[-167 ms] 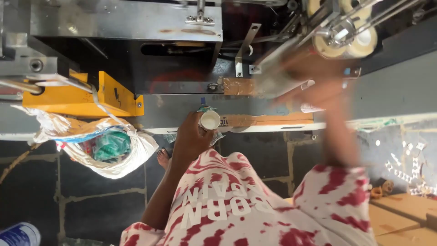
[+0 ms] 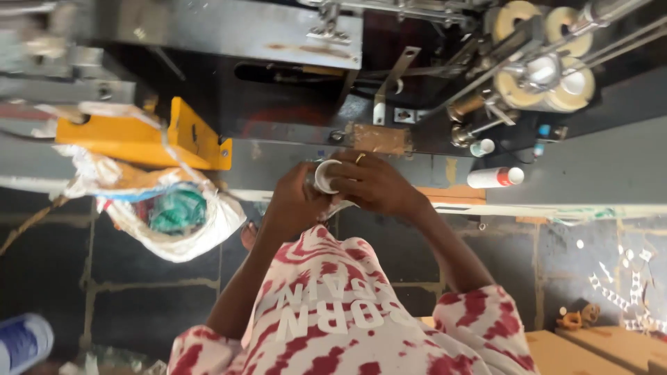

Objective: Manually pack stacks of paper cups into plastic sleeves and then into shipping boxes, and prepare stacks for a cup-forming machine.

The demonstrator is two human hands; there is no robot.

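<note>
Dark workshop; tiled floor (image 2: 125,278) below, a grey metal machine (image 2: 278,35) across the top of the view. Nearest the camera was a red-and-white tie-dye shirt (image 2: 333,319) with both forearms reaching up from it. The left hand (image 2: 292,201) and right hand (image 2: 375,184) were together, touching, both closed around a small white cup (image 2: 325,176) held with its open mouth toward the camera. A ring (image 2: 360,158) showed on a right-hand finger. Cup sat between the two hands, just below the machine's lower edge and a tan taped patch (image 2: 379,139).

Left of the hands, a white plastic bag (image 2: 180,222) with green contents hung beneath a yellow bracket (image 2: 153,139). A blue-white bottle (image 2: 21,344) lay at bottom left, blurred. Right of the hands, a white spray can with a red cap (image 2: 495,178) lay on a ledge. Farther up right, rolls of pale tape (image 2: 542,76) sat on the machine's spindles. A wooden board (image 2: 590,347) filled the bottom right corner.
</note>
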